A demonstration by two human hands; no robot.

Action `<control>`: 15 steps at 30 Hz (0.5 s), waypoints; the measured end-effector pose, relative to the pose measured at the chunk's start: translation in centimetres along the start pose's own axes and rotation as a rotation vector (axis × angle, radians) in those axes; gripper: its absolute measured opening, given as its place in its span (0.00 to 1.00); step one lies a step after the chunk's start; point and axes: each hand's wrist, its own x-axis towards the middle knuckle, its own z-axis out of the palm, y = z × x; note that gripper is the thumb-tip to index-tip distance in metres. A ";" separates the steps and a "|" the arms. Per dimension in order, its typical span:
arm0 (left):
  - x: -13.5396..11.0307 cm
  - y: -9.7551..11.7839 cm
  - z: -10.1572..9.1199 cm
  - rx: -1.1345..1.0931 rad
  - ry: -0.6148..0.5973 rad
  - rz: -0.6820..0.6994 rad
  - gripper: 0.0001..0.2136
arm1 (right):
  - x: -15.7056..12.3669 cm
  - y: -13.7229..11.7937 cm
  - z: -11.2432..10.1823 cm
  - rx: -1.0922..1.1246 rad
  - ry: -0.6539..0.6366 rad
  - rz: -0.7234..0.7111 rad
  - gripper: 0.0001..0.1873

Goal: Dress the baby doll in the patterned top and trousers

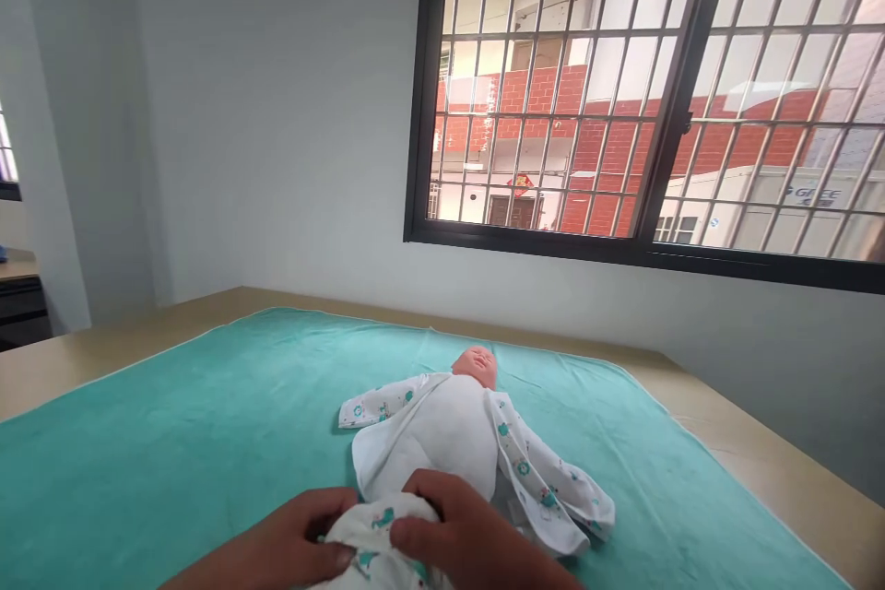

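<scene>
A baby doll (449,433) with a white cloth body lies on its back, its head at the far end. A white jacket with green prints (536,470) is spread open on it, the sleeves out to both sides. At the doll's lower end, white printed baby pants (380,521) are bunched up. My left hand (304,535) pinches them on the left side, thumb in front. From the right, my right hand (449,525) grips the same cloth, thumb on top. The doll's legs are hidden by the cloth and hands.
A green cloth (207,424) covers most of the wooden table (774,461). Behind the table rises a grey-white wall (277,138) with a barred window (553,111). Another piece of furniture (20,295) stands far left, past the wall's corner.
</scene>
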 end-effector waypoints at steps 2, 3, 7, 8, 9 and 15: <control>1.4 -0.4 0.6 -0.104 -0.042 0.016 0.20 | -0.5 0.6 -1.1 0.069 0.041 -0.012 0.24; 1.9 -0.5 0.9 -0.137 -0.057 0.021 0.20 | -0.7 0.9 -1.6 0.128 0.062 -0.013 0.27; 3.5 0.1 0.5 -0.130 -0.223 0.025 0.18 | -1.7 2.0 -3.5 0.323 0.078 0.025 0.29; 4.0 0.3 0.1 -0.110 -0.272 0.027 0.19 | -1.9 2.3 -3.8 0.335 0.067 0.033 0.26; 4.7 0.5 -0.3 -0.100 -0.299 0.032 0.20 | -2.1 2.6 -4.0 0.340 0.051 0.042 0.24; 8.4 -2.4 0.1 -0.057 -0.046 0.151 0.23 | -3.4 2.7 -4.4 0.260 0.003 0.137 0.22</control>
